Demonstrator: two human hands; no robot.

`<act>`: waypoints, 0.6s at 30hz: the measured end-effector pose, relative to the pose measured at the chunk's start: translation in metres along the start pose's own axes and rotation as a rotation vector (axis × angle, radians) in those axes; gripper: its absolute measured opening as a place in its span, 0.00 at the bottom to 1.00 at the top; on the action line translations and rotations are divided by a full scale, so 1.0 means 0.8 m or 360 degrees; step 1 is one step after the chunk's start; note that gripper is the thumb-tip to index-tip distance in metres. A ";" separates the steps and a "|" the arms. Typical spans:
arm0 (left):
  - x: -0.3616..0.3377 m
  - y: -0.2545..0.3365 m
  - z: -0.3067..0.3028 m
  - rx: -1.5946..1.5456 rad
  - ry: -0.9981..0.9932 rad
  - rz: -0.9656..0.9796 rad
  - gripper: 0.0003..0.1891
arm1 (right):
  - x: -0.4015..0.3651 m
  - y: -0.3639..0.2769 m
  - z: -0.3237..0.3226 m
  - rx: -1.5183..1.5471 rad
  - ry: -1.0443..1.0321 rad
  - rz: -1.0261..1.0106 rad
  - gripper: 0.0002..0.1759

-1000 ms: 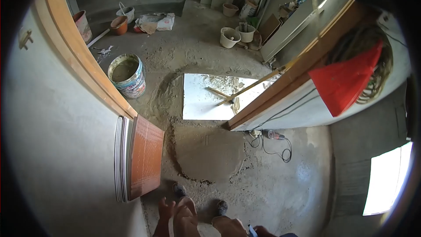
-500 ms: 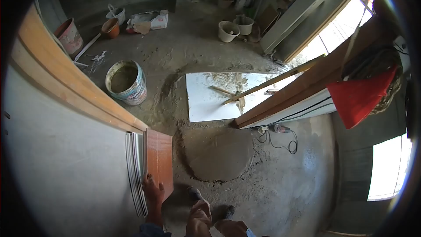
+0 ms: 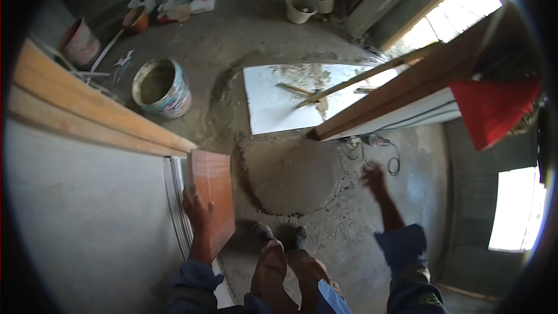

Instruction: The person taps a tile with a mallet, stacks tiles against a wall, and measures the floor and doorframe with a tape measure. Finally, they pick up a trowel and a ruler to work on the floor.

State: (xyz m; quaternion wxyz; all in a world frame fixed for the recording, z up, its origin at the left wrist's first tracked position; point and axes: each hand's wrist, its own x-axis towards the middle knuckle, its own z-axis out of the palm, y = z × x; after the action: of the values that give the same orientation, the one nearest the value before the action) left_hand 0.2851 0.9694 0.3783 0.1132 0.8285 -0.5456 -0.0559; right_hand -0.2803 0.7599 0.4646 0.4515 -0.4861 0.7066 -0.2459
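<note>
My left hand (image 3: 198,208) grips the left edge of a reddish-brown tile (image 3: 216,183), thumb over its face and fingers behind the edge. The tile leans in front of several thinner sheets or tiles (image 3: 177,200) set on edge against the grey wall. My right hand (image 3: 375,179) is raised over the floor at the right, away from the tile, its fingers smeared by motion. Just beyond it lies a power tool (image 3: 378,141) with a black cord. Before my feet is a round patch of smooth wet mortar (image 3: 290,177).
A white board (image 3: 273,102) smeared with mortar lies in the doorway, with a long-handled wooden tool (image 3: 349,84) across it. A mortar bucket (image 3: 182,96) stands beyond the left door frame (image 3: 104,113). A red cloth (image 3: 488,110) hangs at the right. Pails (image 3: 300,11) stand farther back.
My right hand and forearm have come into view at the right. The reddish-brown tile has shifted slightly away from the wall in my left hand. My feet have drawn closer together as the view shifted.
</note>
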 end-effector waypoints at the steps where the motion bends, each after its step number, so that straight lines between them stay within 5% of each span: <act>1: 0.012 -0.009 0.005 0.0050 0.0030 0.0057 0.52 | 0.031 -0.040 -0.006 0.0183 0.0092 0.0087 0.23; 2: 0.025 -0.010 0.012 0.0220 -0.0037 -0.0009 0.58 | 0.068 -0.060 -0.026 0.0357 0.0001 -0.0034 0.25; 5: 0.035 0.000 0.014 0.0368 -0.0180 -0.0149 0.62 | 0.139 -0.157 -0.036 0.0379 0.0677 0.0285 0.37; 6: 0.035 0.010 0.009 0.0383 -0.0235 -0.0200 0.63 | 0.163 -0.158 -0.062 0.0385 0.0563 0.0296 0.43; 8: 0.036 0.013 0.006 0.0404 -0.0300 -0.0252 0.64 | 0.170 -0.191 -0.071 0.0596 0.0759 0.0366 0.35; 12: 0.040 0.011 -0.002 0.0400 -0.0433 -0.0244 0.66 | 0.164 -0.203 -0.087 0.0326 0.0551 0.0218 0.35; 14: 0.042 0.020 -0.008 0.0390 -0.0476 -0.0274 0.66 | 0.151 -0.216 -0.074 0.0497 0.0572 0.0176 0.47; 18: 0.043 0.027 -0.017 0.0383 -0.0581 -0.0336 0.66 | 0.150 -0.252 -0.047 0.0660 0.0670 0.0313 0.50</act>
State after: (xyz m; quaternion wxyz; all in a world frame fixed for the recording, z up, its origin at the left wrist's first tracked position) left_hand 0.2826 0.9311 0.3981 -0.0933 0.8646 -0.4701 -0.1506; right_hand -0.2344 0.5653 0.5927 0.4064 -0.2514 0.7631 -0.4351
